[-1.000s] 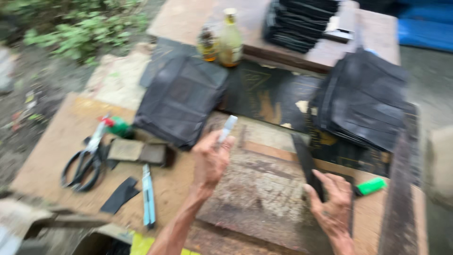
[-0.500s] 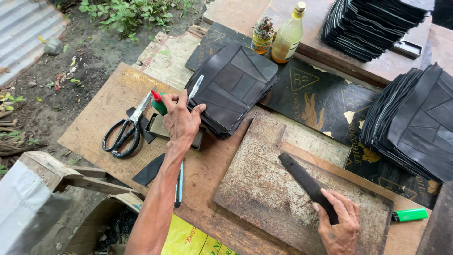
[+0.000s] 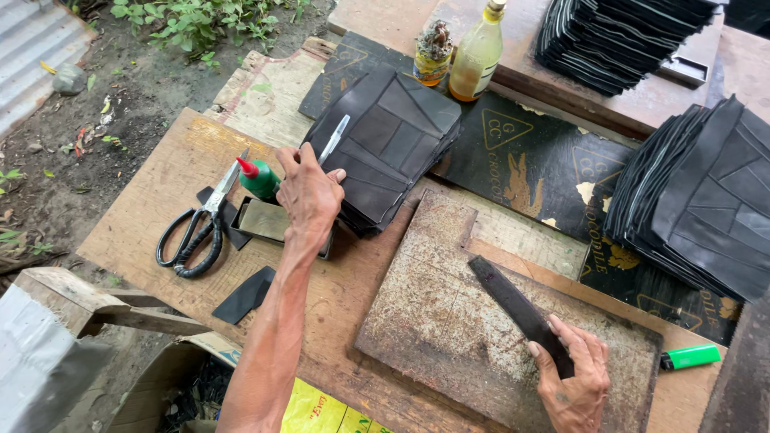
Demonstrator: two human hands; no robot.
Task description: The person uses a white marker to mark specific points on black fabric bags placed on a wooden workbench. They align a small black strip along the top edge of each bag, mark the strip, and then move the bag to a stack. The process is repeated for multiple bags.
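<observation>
A: Two hands are in the head view. What does each one hold?

B: The left hand [image 3: 309, 195] is closed on a silver pen [image 3: 333, 139], and the tip of the pen stands up above the fingers. The right hand [image 3: 571, 377] is closed around the lower end of a long black strip [image 3: 517, 309]. The two hands are well apart.

A: Where does the strip lie?

B: It lies slanted on a worn cutting board [image 3: 449, 321], and it goes up and away from the right hand toward the left hand. Just beside the right hand, on its outer side, there is a green lighter [image 3: 690, 356] on the wooden table [image 3: 152, 200].

A: And around the left hand?

B: Just beyond the left hand is a pile of black cut pieces [image 3: 393, 136]; I cannot tell if the fingers touch it. Under the hand is a flat stone block [image 3: 265, 219], and just beside the hand stands a green bottle with a red tip [image 3: 258, 178]. Further on its outer side lie black scissors [image 3: 196, 228]. Nearer to the person is a small black offcut [image 3: 247, 293].

A: Anything far from both hands?

B: Yes, beyond them stand a yellow bottle [image 3: 477, 54] and a small jar [image 3: 434, 54], and beyond the right hand lie big stacks of black sheets [image 3: 698, 192]
</observation>
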